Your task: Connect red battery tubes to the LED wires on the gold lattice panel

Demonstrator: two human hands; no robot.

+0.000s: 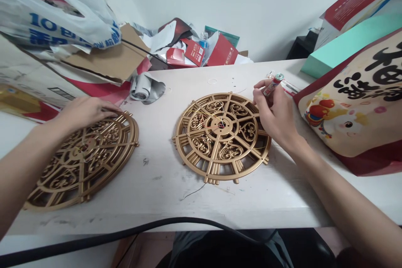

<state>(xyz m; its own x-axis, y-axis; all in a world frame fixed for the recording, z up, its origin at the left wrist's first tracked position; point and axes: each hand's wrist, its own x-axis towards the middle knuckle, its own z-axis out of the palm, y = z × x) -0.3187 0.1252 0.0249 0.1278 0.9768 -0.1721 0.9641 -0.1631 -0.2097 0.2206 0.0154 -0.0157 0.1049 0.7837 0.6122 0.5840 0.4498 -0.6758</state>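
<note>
Right hand [276, 111] grips red cylindrical battery [271, 86] beside round gold openwork disc [222, 132], between white table's [157, 194] front and back edges; left hand [85, 112] touches matching gold disc [91, 144] toward front-left corner; its grip undeterminable

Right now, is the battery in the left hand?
No, the right hand holds the battery, while the left hand is at the far edge of the left wheel.

Right hand [278, 111]: grips a tilted battery [272, 84]
Left hand [88, 112]: at the left wheel's [85, 147] far rim
Middle wheel [228, 122]: just left of the battery grip
Paper bag [351, 134]: right of it
</note>
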